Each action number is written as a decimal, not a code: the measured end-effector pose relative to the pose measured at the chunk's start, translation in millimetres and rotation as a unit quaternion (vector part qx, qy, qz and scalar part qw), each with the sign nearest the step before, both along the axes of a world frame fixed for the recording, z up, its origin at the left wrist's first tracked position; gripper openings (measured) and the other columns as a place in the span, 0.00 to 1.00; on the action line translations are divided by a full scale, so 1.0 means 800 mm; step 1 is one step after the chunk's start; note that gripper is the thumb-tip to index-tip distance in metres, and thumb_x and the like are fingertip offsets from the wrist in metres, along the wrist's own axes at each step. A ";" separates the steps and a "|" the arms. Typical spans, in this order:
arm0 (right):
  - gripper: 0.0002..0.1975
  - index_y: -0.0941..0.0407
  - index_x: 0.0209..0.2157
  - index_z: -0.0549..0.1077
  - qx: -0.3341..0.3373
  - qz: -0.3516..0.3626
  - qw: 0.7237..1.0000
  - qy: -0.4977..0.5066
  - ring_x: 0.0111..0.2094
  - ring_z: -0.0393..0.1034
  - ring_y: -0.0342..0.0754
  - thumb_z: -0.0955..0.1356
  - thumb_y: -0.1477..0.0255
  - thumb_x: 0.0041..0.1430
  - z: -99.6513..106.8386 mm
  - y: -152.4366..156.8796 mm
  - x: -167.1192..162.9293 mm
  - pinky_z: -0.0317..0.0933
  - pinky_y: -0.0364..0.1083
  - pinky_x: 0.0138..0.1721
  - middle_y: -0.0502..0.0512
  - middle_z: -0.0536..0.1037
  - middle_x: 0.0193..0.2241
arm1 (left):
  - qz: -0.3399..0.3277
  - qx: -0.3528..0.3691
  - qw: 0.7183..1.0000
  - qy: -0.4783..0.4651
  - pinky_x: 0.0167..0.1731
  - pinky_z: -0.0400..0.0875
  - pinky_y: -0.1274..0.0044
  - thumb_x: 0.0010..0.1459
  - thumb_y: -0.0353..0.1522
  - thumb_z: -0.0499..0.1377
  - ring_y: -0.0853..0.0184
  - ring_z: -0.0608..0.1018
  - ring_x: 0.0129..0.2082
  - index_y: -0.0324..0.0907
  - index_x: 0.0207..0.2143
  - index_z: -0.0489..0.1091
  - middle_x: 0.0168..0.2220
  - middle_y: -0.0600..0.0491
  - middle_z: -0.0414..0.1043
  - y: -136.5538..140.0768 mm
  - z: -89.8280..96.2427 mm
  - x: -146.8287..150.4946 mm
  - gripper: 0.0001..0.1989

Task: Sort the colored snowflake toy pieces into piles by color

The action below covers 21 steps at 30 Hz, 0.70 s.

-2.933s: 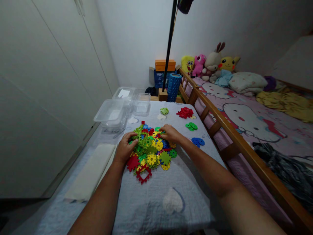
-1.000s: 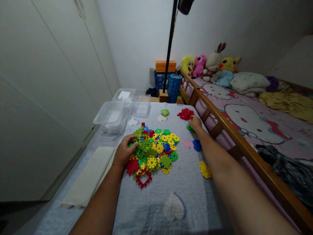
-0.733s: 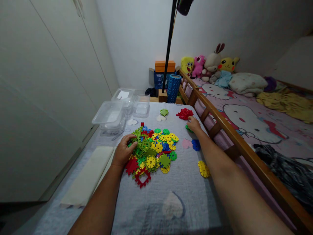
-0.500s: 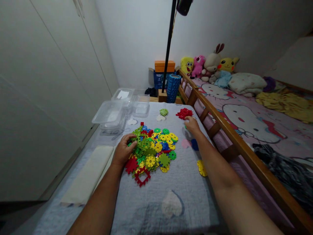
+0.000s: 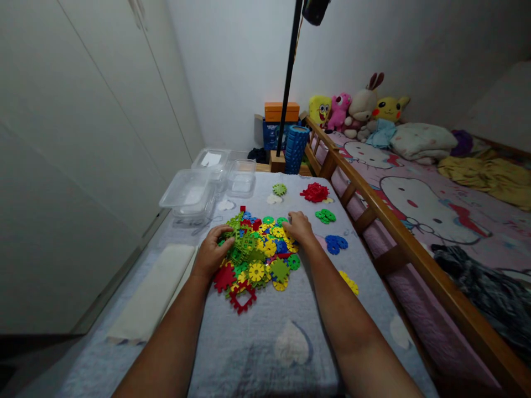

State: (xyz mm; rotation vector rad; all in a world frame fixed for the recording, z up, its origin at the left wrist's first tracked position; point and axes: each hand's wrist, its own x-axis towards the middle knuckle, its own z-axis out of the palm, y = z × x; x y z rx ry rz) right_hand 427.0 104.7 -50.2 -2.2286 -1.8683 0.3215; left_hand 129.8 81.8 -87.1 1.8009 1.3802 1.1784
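Note:
A mixed pile of plastic building pieces (image 5: 256,272) lies on the table, with yellow, green, blue and red notched discs and gear-edged squares. At its left edge my left hand (image 5: 213,253) rests against the light green square pieces (image 5: 244,246), thumb and fingers apart. My right hand (image 5: 300,228) is over the pile's right side, by the yellow discs (image 5: 277,232); its fingers look spread, and no piece shows in them. Sorted groups lie to the right: red pieces (image 5: 315,192), green discs (image 5: 326,216), blue discs (image 5: 335,244) and yellow discs (image 5: 349,282), partly behind my right forearm.
Clear plastic containers (image 5: 186,190) stand at the table's back left. A folded cream cloth (image 5: 153,293) lies left of my left forearm. One light green group (image 5: 279,189) sits at the back. A wooden bed rail (image 5: 365,213) borders the right side; a black pole (image 5: 289,72) rises behind.
My right hand has moved left and nearer, from beside the red pieces to the pile's right side, uncovering the green and blue discs. My left hand has stayed at the pile.

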 end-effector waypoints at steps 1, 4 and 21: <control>0.21 0.57 0.54 0.74 -0.009 -0.008 1.000 -0.008 0.55 0.67 0.59 0.66 0.62 0.63 0.002 0.000 -0.004 0.62 0.52 0.52 0.65 0.74 0.53 | 0.000 0.003 1.000 0.000 0.60 0.66 0.63 0.54 0.43 0.59 0.57 0.75 0.53 0.44 0.41 0.74 0.50 0.48 0.74 0.000 0.000 0.000 0.16; 0.20 0.53 0.52 0.75 -0.031 -0.017 0.999 -0.017 0.55 0.66 0.59 0.66 0.60 0.63 0.007 0.003 -0.010 0.61 0.53 0.51 0.64 0.72 0.54 | -0.001 0.007 1.000 0.001 0.59 0.66 0.63 0.54 0.43 0.59 0.57 0.75 0.53 0.44 0.42 0.75 0.49 0.48 0.74 0.001 -0.001 0.000 0.16; 0.04 0.54 0.24 0.66 0.119 -0.066 0.951 0.279 0.29 0.65 0.45 0.67 0.72 0.48 -0.024 0.019 0.021 0.55 0.43 0.32 0.47 0.71 0.24 | -0.001 0.000 1.000 -0.006 0.61 0.65 0.63 0.53 0.43 0.60 0.56 0.75 0.53 0.44 0.41 0.75 0.50 0.47 0.74 0.002 -0.002 0.000 0.17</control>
